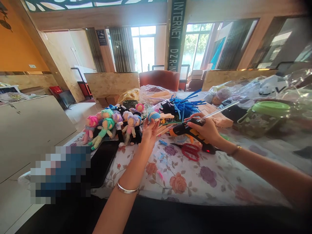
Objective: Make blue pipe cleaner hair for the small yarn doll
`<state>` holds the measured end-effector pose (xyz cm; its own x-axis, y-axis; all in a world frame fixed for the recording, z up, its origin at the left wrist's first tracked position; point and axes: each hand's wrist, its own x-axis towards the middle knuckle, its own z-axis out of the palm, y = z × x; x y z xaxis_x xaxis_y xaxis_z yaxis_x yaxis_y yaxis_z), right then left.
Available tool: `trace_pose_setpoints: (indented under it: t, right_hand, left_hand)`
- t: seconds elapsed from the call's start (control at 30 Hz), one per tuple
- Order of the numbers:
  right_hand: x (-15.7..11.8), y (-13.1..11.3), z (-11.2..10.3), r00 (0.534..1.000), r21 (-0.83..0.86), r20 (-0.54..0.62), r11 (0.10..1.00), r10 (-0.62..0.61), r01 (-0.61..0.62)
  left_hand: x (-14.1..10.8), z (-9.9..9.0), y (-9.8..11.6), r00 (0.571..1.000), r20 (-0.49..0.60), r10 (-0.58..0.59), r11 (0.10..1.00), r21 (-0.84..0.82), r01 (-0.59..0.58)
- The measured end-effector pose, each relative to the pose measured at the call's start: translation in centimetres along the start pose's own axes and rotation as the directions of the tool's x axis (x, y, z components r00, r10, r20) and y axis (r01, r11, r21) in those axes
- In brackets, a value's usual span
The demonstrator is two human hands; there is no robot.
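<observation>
My left hand (149,135) is closed around a small doll (154,116) with blue hair, its pale body pointing right. In my right hand (203,128) is a black and orange glue gun (182,129), with a clear glue stick (219,110) jutting from its back and a red light on the handle's end. The gun's tip points left, a short way from the doll and apart from it. Under the gun, red-handled scissors (190,152) lie on the flowered cloth. Several finished-looking dolls (107,126) with pink, green and purple hair are heaped left of my left hand.
A black tablet-like slab (103,162) lies at the table's left edge. Blue pipe cleaners (186,107) are bunched behind my hands. A green-lidded container (270,113) and plastic bags (258,86) stand at right. The flowered tablecloth (177,183) covers the table.
</observation>
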<state>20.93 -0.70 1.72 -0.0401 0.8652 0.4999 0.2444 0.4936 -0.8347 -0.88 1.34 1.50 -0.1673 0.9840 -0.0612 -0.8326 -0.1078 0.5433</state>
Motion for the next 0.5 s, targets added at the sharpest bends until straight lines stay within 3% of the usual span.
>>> trace_pose_setpoints:
  t: [0.2, 0.37, 0.5]
  right_hand:
    - [-0.8, -0.1, 0.8, 0.995, 0.239, -0.096, 0.97, -0.022, 0.044]
    - [-1.2, 0.2, 1.4, 0.937, 0.244, -0.338, 0.954, -0.086, 0.175]
    - [-1.4, 0.1, 1.3, 0.926, 0.184, -0.365, 0.967, -0.099, 0.176]
  left_hand:
    - [0.2, -0.1, -0.1, 1.0, 0.0, -0.006, 1.0, -0.024, 0.006]
    - [0.0, 0.0, 0.0, 0.999, -0.023, -0.022, 1.0, -0.022, 0.022]
    - [0.0, -0.1, -0.1, 1.0, -0.018, -0.021, 0.999, -0.041, 0.02]
